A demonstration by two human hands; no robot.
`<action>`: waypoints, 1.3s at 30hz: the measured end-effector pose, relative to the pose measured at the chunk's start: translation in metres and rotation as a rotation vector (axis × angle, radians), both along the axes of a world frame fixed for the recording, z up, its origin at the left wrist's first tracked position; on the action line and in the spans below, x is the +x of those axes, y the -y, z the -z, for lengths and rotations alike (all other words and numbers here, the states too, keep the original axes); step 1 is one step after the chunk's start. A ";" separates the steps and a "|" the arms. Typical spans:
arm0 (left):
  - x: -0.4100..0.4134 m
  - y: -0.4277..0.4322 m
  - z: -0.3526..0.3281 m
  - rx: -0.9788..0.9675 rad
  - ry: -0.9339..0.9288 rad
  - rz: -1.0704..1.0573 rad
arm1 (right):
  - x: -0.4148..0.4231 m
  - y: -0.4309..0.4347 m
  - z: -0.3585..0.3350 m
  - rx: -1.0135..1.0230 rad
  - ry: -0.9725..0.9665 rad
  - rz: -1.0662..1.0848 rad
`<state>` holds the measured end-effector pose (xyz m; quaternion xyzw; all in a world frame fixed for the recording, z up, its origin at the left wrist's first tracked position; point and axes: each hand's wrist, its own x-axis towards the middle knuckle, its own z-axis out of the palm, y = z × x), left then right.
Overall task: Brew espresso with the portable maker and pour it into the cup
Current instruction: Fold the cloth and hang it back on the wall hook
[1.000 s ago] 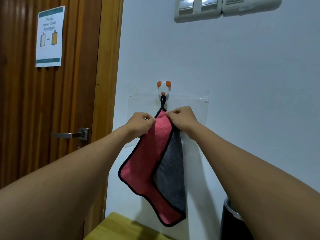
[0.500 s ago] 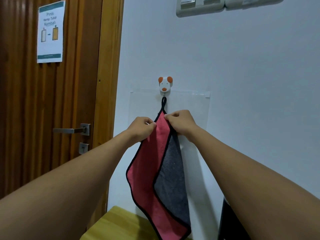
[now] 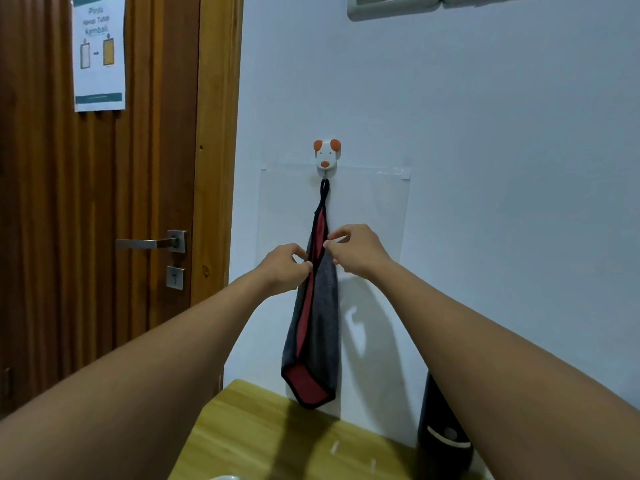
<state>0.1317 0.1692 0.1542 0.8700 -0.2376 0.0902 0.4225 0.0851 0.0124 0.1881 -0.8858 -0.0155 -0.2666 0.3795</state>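
A red and grey towel (image 3: 320, 317) with black trim hangs by its loop from a dog-shaped wall hook (image 3: 327, 157), gathered into a narrow fold. My left hand (image 3: 282, 268) is at the towel's left edge, fingers loosely curled, thumb and fingertips apart. My right hand (image 3: 358, 251) is at its right edge, fingers relaxed, thumb tip just touching the cloth. A tall black cylinder (image 3: 441, 441) stands on the wooden table (image 3: 256, 431) against the wall, partly behind my right forearm. A white rim (image 3: 225, 477) shows at the bottom edge.
A brown wooden door with a metal lever handle (image 3: 149, 242) and a paper notice (image 3: 99, 51) fills the left. The white wall carries a clear plastic sheet (image 3: 374, 209) behind the towel and a switch panel (image 3: 391, 6) above.
Both hands were pinching the towel's top and holding it spread. They have since slid down and loosened, and the towel has collapsed into a narrow hanging fold. The view has tilted down.
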 end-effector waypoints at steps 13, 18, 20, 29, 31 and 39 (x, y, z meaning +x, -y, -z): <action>-0.095 -0.060 0.048 0.094 0.048 -0.004 | -0.123 -0.036 0.069 0.063 -0.036 -0.063; -0.145 -0.084 0.075 0.051 0.019 0.017 | -0.164 -0.054 0.105 0.169 -0.038 -0.105; -0.161 -0.090 0.089 0.014 0.004 0.010 | -0.176 -0.062 0.121 0.225 -0.049 -0.124; -0.197 -0.121 0.173 -0.015 -0.013 -0.085 | -0.203 -0.092 0.193 0.367 -0.211 -0.088; -0.198 -0.128 0.194 -0.048 -0.066 -0.133 | -0.203 -0.097 0.207 0.378 -0.282 -0.081; -0.191 -0.146 0.267 0.116 -0.342 -0.249 | -0.195 -0.117 0.269 0.438 -0.550 -0.033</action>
